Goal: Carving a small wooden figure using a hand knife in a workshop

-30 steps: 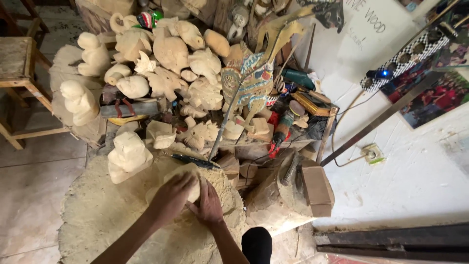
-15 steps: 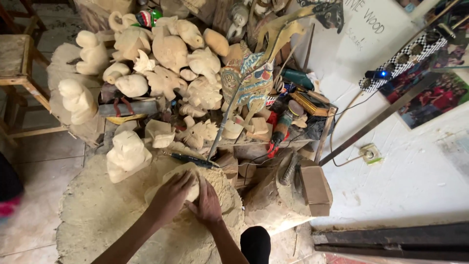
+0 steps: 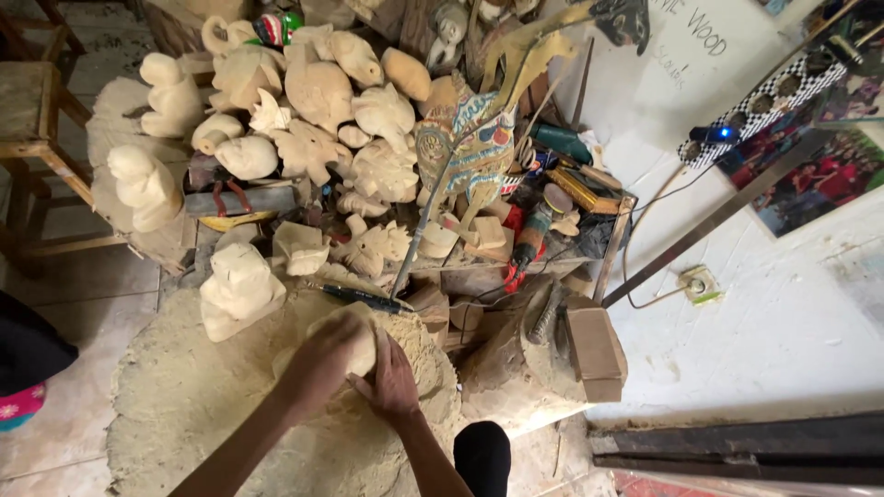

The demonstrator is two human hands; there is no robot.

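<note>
My left hand (image 3: pixel 324 357) wraps over a pale, rounded wooden carving (image 3: pixel 359 333) that rests on a mound of wood dust (image 3: pixel 184 405). My right hand (image 3: pixel 390 377) presses against the same carving from the right side, fingers closed around it. Most of the piece is hidden under both hands. A dark-handled tool (image 3: pixel 361 296) lies just beyond the carving. A blocky unfinished figure (image 3: pixel 238 287) stands to the left of my hands.
Several pale carved animal figures (image 3: pixel 313 120) are heaped behind. A painted carving (image 3: pixel 468 138), power tools (image 3: pixel 534 235) and a wooden block (image 3: pixel 594 345) lie to the right. A wooden stool (image 3: pixel 37 120) stands at left. A wall socket (image 3: pixel 697 283) sits by the white wall.
My hands have stayed on the carving with only small shifts. A dark and pink shape has appeared at the lower left edge.
</note>
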